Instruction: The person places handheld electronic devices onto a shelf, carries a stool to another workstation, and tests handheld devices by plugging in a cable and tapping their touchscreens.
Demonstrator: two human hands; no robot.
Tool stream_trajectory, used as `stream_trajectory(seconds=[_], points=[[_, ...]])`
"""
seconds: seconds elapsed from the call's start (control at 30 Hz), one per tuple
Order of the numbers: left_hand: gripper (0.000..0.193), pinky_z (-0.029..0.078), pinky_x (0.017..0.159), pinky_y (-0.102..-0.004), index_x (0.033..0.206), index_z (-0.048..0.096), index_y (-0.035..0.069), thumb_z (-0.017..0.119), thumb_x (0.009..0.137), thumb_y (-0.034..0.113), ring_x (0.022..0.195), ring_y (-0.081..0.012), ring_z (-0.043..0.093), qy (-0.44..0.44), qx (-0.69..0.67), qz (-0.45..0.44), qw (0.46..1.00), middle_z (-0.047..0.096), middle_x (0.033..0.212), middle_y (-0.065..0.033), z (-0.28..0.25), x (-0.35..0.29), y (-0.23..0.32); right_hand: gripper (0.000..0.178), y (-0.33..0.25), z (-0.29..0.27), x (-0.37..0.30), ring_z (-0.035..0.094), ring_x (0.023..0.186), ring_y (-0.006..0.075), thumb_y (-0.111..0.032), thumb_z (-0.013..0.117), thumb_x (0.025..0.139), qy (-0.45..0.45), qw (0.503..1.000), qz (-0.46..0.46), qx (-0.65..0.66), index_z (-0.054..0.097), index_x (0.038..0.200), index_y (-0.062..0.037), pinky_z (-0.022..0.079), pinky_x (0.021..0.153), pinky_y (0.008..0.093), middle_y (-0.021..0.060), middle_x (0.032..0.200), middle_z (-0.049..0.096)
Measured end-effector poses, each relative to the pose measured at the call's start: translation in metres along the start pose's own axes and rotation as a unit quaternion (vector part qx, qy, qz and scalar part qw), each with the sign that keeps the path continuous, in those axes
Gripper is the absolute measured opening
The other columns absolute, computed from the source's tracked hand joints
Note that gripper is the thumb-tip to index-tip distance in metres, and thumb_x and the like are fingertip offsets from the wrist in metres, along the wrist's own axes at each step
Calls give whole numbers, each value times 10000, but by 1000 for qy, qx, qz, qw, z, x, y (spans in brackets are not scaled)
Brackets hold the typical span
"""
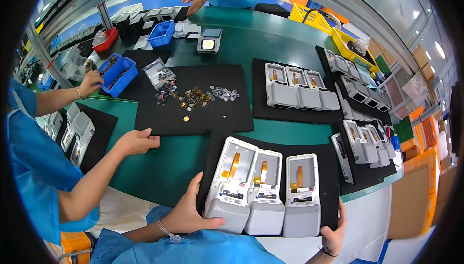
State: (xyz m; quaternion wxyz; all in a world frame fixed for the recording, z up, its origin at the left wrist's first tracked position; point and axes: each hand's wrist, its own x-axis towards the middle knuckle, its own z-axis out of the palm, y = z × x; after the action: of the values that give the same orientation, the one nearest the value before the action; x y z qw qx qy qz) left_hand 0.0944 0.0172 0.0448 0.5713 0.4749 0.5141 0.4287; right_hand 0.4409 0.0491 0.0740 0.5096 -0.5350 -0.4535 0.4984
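My left hand [191,211] is closed round the left side of a black foam mat [329,179], its thumb lying by the nearest housing. The mat's right edge is gripped by my right hand [334,232], thumb on top. Three grey-and-white device housings lie side by side on it: a left housing [231,182], a middle housing [265,191] and a right housing [302,196]. Each shows an orange flex cable in its open recess. A wider gap separates the middle and right housings. The mat is held at the near table edge, close to my body.
A co-worker's hand [137,142] touches another black mat [232,114] bearing small loose parts [195,99]; the other is at a blue bin [126,79]. More housings rest on a right-hand mat [261,109]. Yellow crates [353,46] stand far right. Another person works across the table.
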Motion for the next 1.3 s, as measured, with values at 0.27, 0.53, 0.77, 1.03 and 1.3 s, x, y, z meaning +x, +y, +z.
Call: stream_trajectory(seconds=[0.27, 0.53, 0.77, 1.03, 1.3], points=[[1051, 232, 1038, -347, 1346, 101, -64, 803, 616, 216, 1247, -238, 310, 23, -59, 140, 988, 342, 1309, -187, 26, 74, 61, 952, -47, -25, 72, 460, 1150, 246, -437, 739, 622, -5, 993, -116, -34, 317, 1302, 80, 362, 969, 337, 172, 1253, 444], [966, 410, 920, -315, 1298, 190, -113, 799, 621, 210, 1069, -219, 513, 107, -106, 129, 980, 473, 1195, -204, 17, 236, 81, 375, -32, -12, 240, 543, 1021, 186, -287, 540, 841, -9, 976, -28, 215, 519, 1129, -48, 431, 867, 351, 71, 1106, 579], [1002, 350, 973, -350, 1316, 143, -141, 746, 664, 323, 1167, -272, 430, 152, -79, 40, 984, 421, 1225, -267, 1, 306, 61, 313, 21, -6, 306, 543, 967, 195, -302, 559, 848, 62, 957, 16, 283, 530, 1037, -54, 423, 894, 363, 63, 1043, 577], [965, 342, 979, -329, 1293, 211, -146, 712, 676, 402, 1175, -274, 421, 168, -136, 22, 976, 431, 1217, -263, 0, 308, 59, 888, 47, 58, 245, 326, 1214, 289, -494, 611, 780, 132, 955, 98, 248, 155, 1378, -21, 350, 951, 380, 207, 1367, 208], [1015, 387, 954, -381, 1292, 170, -96, 727, 639, 446, 1198, -280, 389, 22, -253, -38, 967, 368, 1255, -239, -11, 321, 48, 807, 60, 117, 233, 205, 1316, 288, -411, 538, 858, 115, 988, -27, 101, 123, 1381, 42, 200, 1056, 335, 199, 1442, 138]])
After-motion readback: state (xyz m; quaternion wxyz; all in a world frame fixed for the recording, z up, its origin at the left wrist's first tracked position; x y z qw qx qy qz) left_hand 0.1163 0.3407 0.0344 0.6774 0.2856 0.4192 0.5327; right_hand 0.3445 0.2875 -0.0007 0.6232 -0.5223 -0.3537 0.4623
